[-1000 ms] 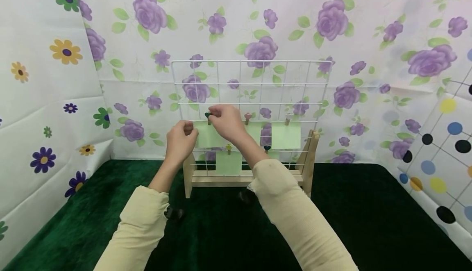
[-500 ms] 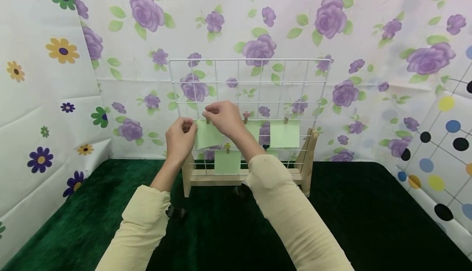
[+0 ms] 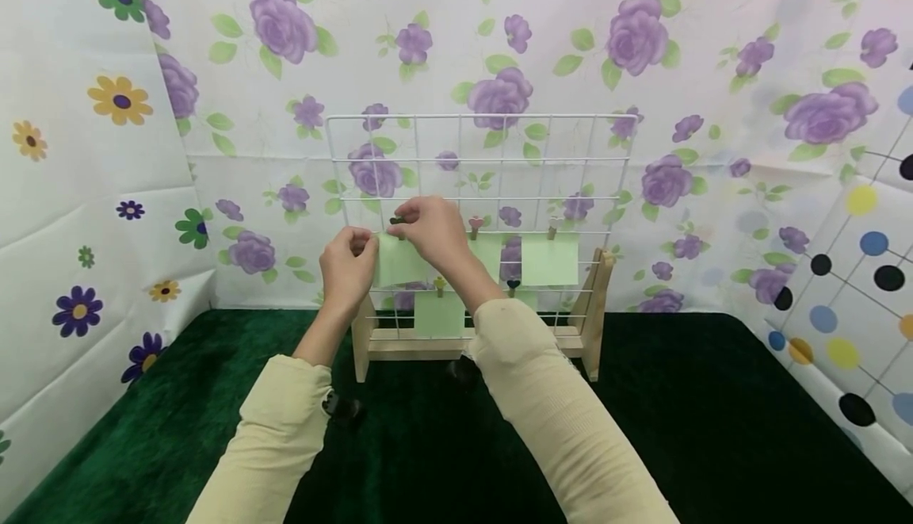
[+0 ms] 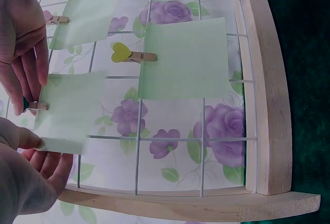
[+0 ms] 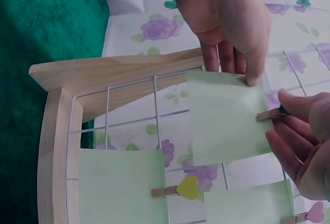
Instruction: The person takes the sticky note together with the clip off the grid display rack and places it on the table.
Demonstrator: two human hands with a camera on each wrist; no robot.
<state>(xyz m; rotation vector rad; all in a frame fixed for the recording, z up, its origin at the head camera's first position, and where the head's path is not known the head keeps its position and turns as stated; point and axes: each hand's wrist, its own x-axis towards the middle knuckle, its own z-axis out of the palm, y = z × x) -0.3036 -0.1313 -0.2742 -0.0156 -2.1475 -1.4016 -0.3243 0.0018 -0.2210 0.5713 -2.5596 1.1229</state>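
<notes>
A pale green square of paper lies against the left part of a white wire grid. My left hand pinches its outer left edge, thumb in front and fingers behind the grid, as the right wrist view shows. At the paper's top edge sits a small wooden clothespin with a dark green heart. My right hand holds this clothespin by its heart end, between thumb and fingers. In the left wrist view the clothespin overlaps the paper's edge.
Other green papers hang on the grid from clothespins: one with a yellow heart, one with a pink heart, others further right. A wooden stand holds the grid on a dark green cloth. Flowered sheeting hangs behind.
My right fingers have shifted slightly on the clothespin; its green heart, hidden half a second ago, shows again. My left hand stays at the paper's edge. The head view has shifted a little.
</notes>
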